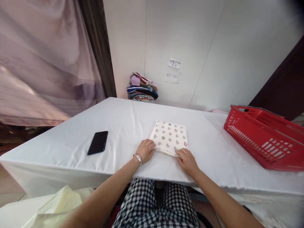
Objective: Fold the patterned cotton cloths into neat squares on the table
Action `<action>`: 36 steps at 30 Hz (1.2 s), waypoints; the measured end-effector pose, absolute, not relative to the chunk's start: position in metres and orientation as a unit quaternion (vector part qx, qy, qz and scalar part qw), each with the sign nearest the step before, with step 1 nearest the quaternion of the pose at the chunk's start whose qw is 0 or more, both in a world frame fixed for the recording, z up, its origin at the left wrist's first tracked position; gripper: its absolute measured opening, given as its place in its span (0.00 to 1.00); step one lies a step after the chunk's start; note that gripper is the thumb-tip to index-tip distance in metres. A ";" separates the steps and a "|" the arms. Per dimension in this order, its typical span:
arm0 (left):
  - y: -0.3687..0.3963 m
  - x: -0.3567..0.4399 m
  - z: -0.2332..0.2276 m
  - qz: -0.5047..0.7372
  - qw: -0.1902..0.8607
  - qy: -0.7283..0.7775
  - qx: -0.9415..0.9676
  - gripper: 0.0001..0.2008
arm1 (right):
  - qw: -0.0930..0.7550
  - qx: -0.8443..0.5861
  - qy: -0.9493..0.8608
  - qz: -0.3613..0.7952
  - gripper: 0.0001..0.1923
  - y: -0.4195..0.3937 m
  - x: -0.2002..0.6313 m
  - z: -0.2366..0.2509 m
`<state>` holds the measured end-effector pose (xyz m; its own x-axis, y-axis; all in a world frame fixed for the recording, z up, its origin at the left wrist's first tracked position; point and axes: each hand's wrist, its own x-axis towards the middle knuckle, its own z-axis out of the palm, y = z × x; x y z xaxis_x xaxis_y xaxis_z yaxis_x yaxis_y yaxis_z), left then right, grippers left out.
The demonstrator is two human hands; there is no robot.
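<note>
Both hands are down on the cloth [169, 136] now, and I've got it square in front of me on the surface [71, 142], a folded patterned piece lying flat just past the near edge. My left hand [145, 150] sits at its near left corner, fingers curled over and under the hem; my right hand [187, 161] is at the near right corner, fingertips pinching the layered edge. So each grip is closed lightly on the cloth's near edge, not a full fist, more a fingertip pinch. Everything else of the cloth runs straight away from both grips, toward the wall; it looks close to square, so I can't call a clear long axis. The hands are about evenly placed, neither nearer. The phone [98, 142] lies well off to the left, the red basket [263, 139] well off to the right, the clothes stack [142, 88] far back against the wall
</note>
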<state>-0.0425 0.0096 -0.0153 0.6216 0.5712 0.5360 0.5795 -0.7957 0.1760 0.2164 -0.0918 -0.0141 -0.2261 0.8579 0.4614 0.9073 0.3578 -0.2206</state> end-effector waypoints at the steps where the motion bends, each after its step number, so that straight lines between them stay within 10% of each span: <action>1: 0.010 -0.042 -0.016 -0.295 0.005 -0.324 -0.899 0.09 | 0.260 -0.569 -0.780 -0.024 0.08 -0.091 0.216 -0.008; 7: 0.011 -0.040 -0.018 -0.293 -0.010 -0.331 -0.897 0.07 | 0.294 -0.538 -0.790 0.031 0.14 -0.062 0.200 0.023; 15: 0.008 -0.040 -0.013 -0.291 -0.022 -0.343 -0.893 0.12 | 0.120 -0.514 -0.849 -0.041 0.28 -0.044 0.175 -0.013; 36: 0.016 -0.039 -0.023 -0.305 -0.052 -0.346 -0.886 0.12 | 0.196 -0.639 -0.740 -0.074 0.27 -0.108 0.211 -0.033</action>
